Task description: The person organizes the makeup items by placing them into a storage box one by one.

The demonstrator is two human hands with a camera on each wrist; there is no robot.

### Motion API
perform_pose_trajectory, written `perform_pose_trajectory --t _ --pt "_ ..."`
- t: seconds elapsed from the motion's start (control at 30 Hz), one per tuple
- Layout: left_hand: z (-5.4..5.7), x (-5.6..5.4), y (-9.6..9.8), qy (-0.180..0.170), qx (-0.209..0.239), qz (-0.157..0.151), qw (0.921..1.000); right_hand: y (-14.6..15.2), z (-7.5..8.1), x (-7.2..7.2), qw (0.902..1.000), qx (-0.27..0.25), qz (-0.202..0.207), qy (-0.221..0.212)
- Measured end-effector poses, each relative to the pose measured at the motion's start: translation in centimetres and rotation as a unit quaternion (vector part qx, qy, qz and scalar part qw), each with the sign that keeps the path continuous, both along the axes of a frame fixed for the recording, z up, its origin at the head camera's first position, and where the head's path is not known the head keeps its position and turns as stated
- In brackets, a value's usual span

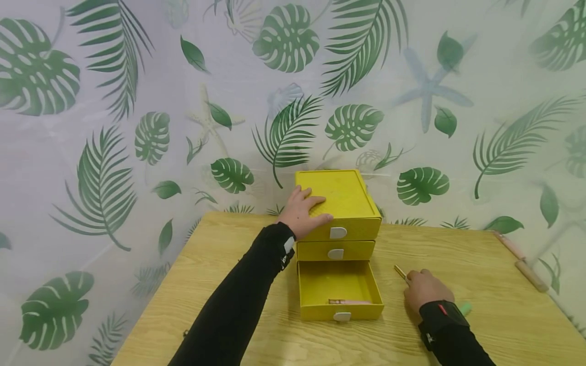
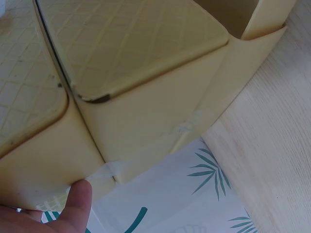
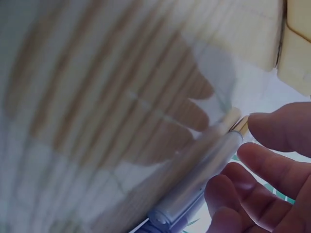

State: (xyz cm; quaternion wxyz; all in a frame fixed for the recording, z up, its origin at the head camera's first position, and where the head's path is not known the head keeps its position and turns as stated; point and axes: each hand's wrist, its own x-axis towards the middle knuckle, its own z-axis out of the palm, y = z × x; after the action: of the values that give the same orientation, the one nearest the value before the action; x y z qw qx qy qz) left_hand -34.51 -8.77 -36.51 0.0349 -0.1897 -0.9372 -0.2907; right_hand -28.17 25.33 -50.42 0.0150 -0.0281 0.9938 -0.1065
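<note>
A yellow three-drawer box (image 1: 336,193) stands against the wall. Its bottom drawer (image 1: 320,284) is pulled out, and the upper two are closed. Inside that drawer lies a slim pink tube (image 1: 350,302) with a rose-gold end. My left hand (image 1: 302,213) rests on the box's top left edge, fingers spread; in the left wrist view one fingertip (image 2: 80,194) touches the box's wall. To the right of the drawer, low over the table, my right hand (image 1: 428,290) pinches a slim pale tube (image 3: 204,174) near its gold end (image 1: 401,273).
Behind my right wrist, a green tube-like piece (image 1: 465,308) partly shows on the wood-grain table (image 1: 247,234). Along the table's right edge lie a pink stick (image 1: 509,245) and a brown one (image 1: 531,276). A leaf-patterned sheet (image 1: 183,91) hangs behind the table.
</note>
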Motion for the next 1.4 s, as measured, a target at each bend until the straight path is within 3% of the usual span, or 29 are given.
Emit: perform_pose_trajectory --t 0.3,0.6,0.83,1.07,1.27,1.4 --pt "-0.1 0.0 0.0 0.001 -0.001 -0.001 1.0000 0.4 -0.8 -0.4 0.9997 -0.014 -0.016 0.015" --pt "0.0 0.2 0.0 0.002 0.002 -0.003 1.0000 0.4 -0.5 -0.2 0.9997 -0.016 -0.013 0.015" --pt "0.0 0.2 -0.1 0.003 0.001 -0.005 1.0000 0.3 -0.1 0.1 0.9995 0.008 0.025 -0.020" --pt "0.0 0.1 -0.1 0.005 0.000 -0.005 1.0000 0.0 -0.1 0.7 0.9988 0.015 0.045 -0.007" --pt "-0.1 0.1 0.0 0.003 0.001 -0.004 1.0000 0.1 -0.3 1.1 0.9987 -0.022 0.047 0.000" --pt "-0.1 0.1 0.0 0.004 0.001 -0.003 1.0000 -0.4 0.7 1.6 0.9972 -0.048 0.051 0.025"
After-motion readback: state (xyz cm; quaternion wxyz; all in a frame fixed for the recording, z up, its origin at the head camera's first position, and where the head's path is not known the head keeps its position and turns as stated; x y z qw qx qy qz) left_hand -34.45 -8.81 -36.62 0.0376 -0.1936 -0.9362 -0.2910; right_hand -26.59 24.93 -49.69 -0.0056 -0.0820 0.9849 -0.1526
